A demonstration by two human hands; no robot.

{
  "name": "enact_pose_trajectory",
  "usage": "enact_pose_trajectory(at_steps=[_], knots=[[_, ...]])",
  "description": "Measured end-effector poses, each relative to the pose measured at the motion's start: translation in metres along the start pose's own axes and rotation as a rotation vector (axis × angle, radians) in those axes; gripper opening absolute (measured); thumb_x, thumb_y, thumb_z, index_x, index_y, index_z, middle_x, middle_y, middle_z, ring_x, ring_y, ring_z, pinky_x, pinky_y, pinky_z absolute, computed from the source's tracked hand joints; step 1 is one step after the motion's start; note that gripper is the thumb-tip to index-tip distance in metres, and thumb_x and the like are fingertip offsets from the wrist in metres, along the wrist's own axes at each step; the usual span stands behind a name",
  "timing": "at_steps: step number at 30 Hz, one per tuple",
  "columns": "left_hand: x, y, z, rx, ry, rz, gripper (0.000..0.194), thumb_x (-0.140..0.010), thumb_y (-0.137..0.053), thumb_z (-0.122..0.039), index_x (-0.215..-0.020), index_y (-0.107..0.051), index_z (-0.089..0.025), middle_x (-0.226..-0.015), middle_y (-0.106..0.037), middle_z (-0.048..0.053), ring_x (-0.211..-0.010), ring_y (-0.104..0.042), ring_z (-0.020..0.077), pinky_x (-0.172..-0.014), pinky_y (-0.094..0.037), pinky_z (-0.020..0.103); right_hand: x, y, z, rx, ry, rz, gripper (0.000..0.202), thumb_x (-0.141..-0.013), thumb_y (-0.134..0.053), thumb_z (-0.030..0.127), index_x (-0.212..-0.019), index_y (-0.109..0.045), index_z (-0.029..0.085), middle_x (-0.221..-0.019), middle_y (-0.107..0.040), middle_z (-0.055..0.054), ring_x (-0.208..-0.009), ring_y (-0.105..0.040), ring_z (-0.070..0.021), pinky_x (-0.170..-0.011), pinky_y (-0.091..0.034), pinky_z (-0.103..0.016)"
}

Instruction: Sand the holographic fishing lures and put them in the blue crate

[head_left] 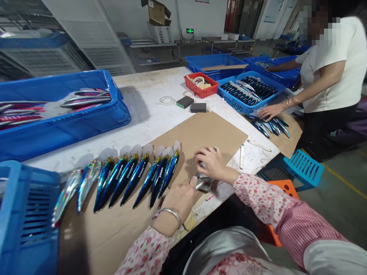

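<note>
Bends fingers of the right hand [212, 165] just beside a partly hidden, shiny silvery piece [202, 184] near the white worktable [143, 97] edge; touches it with the left hand [180, 200]; cannot make out either exact grip; has, to the left, glossy blue fish-shaped lures [158, 178] rowed on a brown cardboard sheet [208, 131].

Left hand [181, 199] beside curled right hand [212, 163]
</note>
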State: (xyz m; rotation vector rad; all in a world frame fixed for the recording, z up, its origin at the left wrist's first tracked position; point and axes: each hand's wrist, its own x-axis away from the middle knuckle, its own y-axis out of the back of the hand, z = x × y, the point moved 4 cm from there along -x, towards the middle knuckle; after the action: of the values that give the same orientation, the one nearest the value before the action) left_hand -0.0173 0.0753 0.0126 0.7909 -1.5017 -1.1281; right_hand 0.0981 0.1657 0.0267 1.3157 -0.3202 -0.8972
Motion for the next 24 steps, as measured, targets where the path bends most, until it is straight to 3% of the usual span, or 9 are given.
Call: enact_pose_trajectory(at_steps=[3, 8, 13, 19, 24], knots=[[0.001, -0.003, 0.0, -0.003, -0.034, -0.054, 0.037, -0.095, -0.033, -0.023, -0.127, -0.049, -0.013, -0.097, -0.066, 0.014, -0.085, -0.068, 0.0266, -0.068, -0.05, 0.034, 0.004, 0.0, -0.004, -0.024, -0.036, 0.011, 0.003, -0.083, -0.061, 0.024, -0.08, -0.063, 0.022, -0.109, -0.065, -0.003, -0.103, -0.049, -0.0226, -0.087, -0.03, -0.039], [0.0, -0.009, 0.004, 0.046, 0.0, -0.062, 0.035, -0.094, -0.036, -0.026, -0.122, -0.052, -0.012, -0.096, -0.066, 0.014, -0.083, -0.068, 0.0274, -0.068, -0.048, 0.034, 0.004, -0.004, 0.002, -0.076, -0.038, -0.158, 0.004, -0.084, -0.061, 0.026, -0.085, -0.064, 0.023, -0.118, -0.064, -0.002, -0.115, -0.045, -0.0248, -0.094, -0.029, -0.041], [-0.001, -0.006, 0.004, 0.059, -0.021, -0.055, 0.037, -0.094, -0.035, -0.028, -0.126, -0.049, -0.015, -0.095, -0.066, 0.012, -0.083, -0.068, 0.0271, -0.068, -0.049, 0.034, 0.014, 0.002, -0.016, -0.077, -0.13, -0.111, 0.003, -0.083, -0.062, 0.023, -0.081, -0.064, 0.022, -0.117, -0.064, -0.002, -0.11, -0.048, -0.0232, -0.086, -0.034, -0.037], [0.002, -0.009, 0.003, 0.031, 0.044, -0.023, 0.037, -0.095, -0.035, -0.031, -0.123, -0.052, -0.014, -0.097, -0.065, 0.014, -0.087, -0.068, 0.0263, -0.068, -0.049, 0.033, 0.014, 0.001, 0.005, -0.034, -0.093, -0.162, 0.007, -0.085, -0.06, 0.027, -0.088, -0.064, 0.024, -0.121, -0.062, -0.003, -0.115, -0.044, -0.0255, -0.092, -0.031, -0.042], [0.003, -0.012, 0.0, 0.017, 0.042, -0.069, 0.042, -0.095, -0.035, -0.029, -0.133, -0.044, -0.015, -0.094, -0.066, 0.012, -0.087, -0.068, 0.0259, -0.069, -0.049, 0.032, 0.025, 0.005, -0.015, -0.014, -0.229, -0.241, 0.005, -0.084, -0.06, 0.023, -0.082, -0.064, 0.021, -0.118, -0.062, -0.004, -0.112, -0.046, -0.0247, -0.088, -0.033, -0.039]])
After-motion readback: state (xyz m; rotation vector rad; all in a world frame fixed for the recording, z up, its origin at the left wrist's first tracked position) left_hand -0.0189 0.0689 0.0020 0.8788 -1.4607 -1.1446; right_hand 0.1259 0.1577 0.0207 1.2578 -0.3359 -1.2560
